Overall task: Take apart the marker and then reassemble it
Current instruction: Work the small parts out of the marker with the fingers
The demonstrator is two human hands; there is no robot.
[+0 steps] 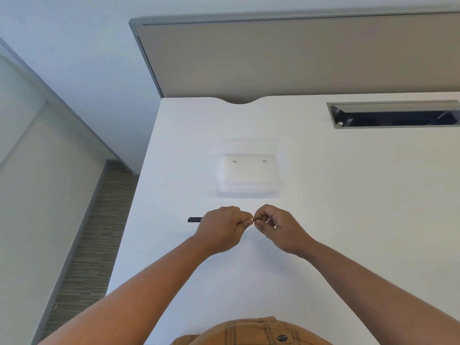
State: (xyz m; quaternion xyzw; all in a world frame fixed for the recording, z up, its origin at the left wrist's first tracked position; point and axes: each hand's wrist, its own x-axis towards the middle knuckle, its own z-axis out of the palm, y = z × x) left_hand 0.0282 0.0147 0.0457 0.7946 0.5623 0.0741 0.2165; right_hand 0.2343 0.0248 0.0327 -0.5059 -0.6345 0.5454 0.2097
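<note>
A black marker (195, 219) lies level above the white table, its left end sticking out of my left hand (222, 229), which is closed around its body. My right hand (275, 226) pinches the marker's right end with thumb and fingertips. Only a tiny sliver shows between the two hands, and the rest of the marker is hidden in my fists. I cannot tell whether the end piece is still attached.
A clear plastic container (252, 188) stands on the table just beyond my hands. A cable slot (395, 115) is set into the table at the back right. The table's left edge (129, 215) drops to the carpeted floor.
</note>
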